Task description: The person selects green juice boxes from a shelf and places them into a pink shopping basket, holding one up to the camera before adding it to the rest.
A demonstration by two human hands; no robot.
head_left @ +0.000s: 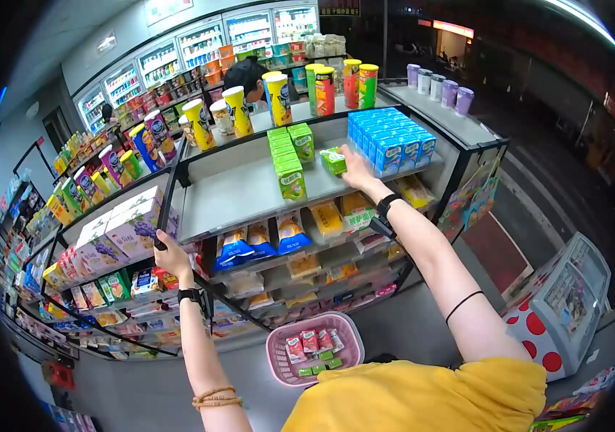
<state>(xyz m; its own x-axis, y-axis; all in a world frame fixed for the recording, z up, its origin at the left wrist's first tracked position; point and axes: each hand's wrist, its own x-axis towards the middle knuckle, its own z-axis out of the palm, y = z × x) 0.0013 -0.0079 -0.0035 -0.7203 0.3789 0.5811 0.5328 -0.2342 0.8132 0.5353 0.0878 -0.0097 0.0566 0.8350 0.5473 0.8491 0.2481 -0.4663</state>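
Observation:
My right hand [357,171] is closed on a small green drink carton [334,161], which lies tilted over the top shelf. Left of it stands a row of matching green cartons [291,173], upright on the white shelf [228,198]. To its right is a block of blue drink cartons [388,140]. My left hand [172,257] is wrapped round the lower end of the black shelf frame [169,209], beside white-and-purple boxes with a grape picture [131,227].
A pink basket [275,353] on the floor holds red and green cartons. Yellow chip cans [237,111] line the upper ledge; bagged snacks [293,234] fill the shelf below. Behind the shelves is a person's head [244,75]. A red-dotted freezer [538,338] stands at right.

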